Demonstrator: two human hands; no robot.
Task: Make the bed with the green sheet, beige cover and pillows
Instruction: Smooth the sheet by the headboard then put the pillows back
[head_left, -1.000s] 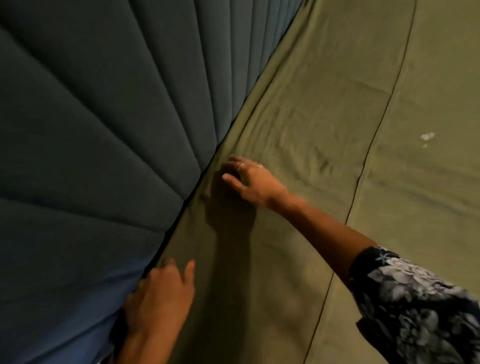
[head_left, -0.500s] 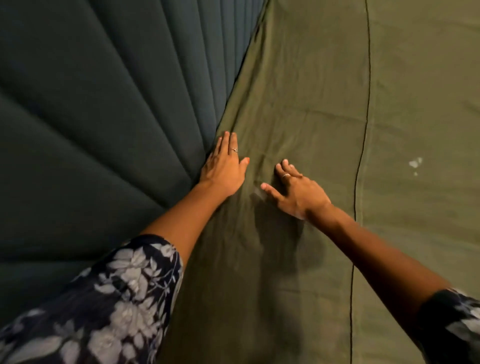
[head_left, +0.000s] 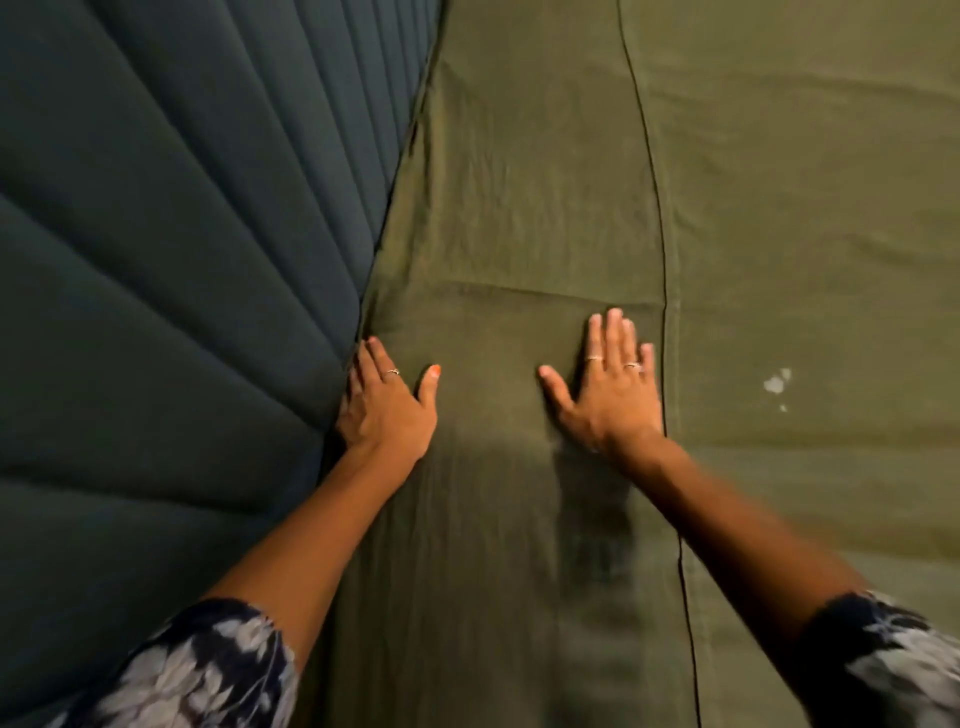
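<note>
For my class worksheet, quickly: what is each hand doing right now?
Left hand: open, fingers pushing the green sheet in at the padded headboard.
Right hand: open, pressed flat on the sheet, holding nothing.

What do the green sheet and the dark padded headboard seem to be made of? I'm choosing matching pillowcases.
The green sheet looks like matte woven cloth, probably cotton: fine creases, a stitched seam, no sheen. The headboard looks like padded upholstery in dull teal fabric, with soft channelled ribs; the exact fibre cannot be told. The left hand and right hand press flat on the sheet.
</note>
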